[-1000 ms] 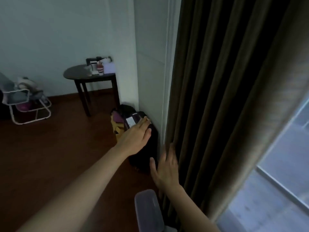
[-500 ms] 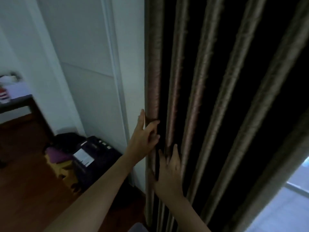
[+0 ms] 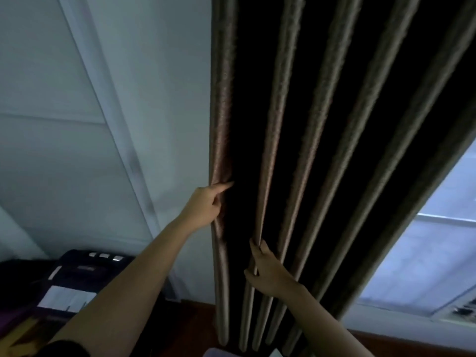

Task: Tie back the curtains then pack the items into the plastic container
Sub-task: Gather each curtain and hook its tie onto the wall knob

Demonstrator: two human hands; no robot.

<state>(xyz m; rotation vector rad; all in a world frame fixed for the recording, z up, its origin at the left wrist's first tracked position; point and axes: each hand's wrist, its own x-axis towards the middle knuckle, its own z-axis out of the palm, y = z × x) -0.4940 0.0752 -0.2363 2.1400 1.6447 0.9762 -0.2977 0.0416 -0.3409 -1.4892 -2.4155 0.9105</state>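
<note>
A dark brown pleated curtain hangs in front of me, bunched into several vertical folds from top to floor. My left hand grips the curtain's leftmost fold at its edge by the wall, index finger pointing right into the dark gap. Lower down, my right hand is closed around the second fold. A pale corner of the plastic container peeks in at the bottom edge, mostly cut off.
A white wall with a door frame fills the left. A dark suitcase with a white tag stands on the wooden floor at lower left. A bright window shows right of the curtain.
My view has tilted up and moved closer to the curtain. My left hand left the suitcase and took the curtain's edge; my right hand went from flat against the folds to gripping one.
</note>
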